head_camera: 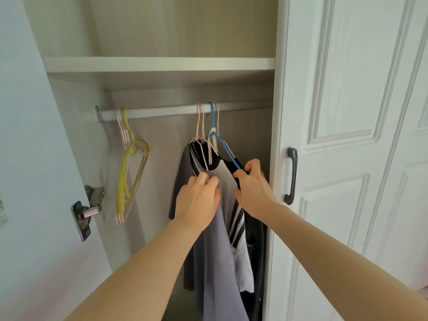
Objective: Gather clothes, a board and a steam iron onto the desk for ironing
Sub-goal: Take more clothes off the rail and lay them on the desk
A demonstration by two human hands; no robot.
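while both hands [196, 200] grip, clothes [222, 228] hang vertically.

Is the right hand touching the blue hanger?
Touching. The head view shows the right hand with fingertips pinched on the blue hanger at its lower arm.

Home bedroom, inside an open wardrobe [162, 42]: white panelled door [347, 112] with dark handle [291, 176], wood-look shelf [159, 64], metal hanging rail [162, 111], empty pink and yellow hangers [129, 172], shirts on hangers [217, 228], door hinge [86, 209] at left.
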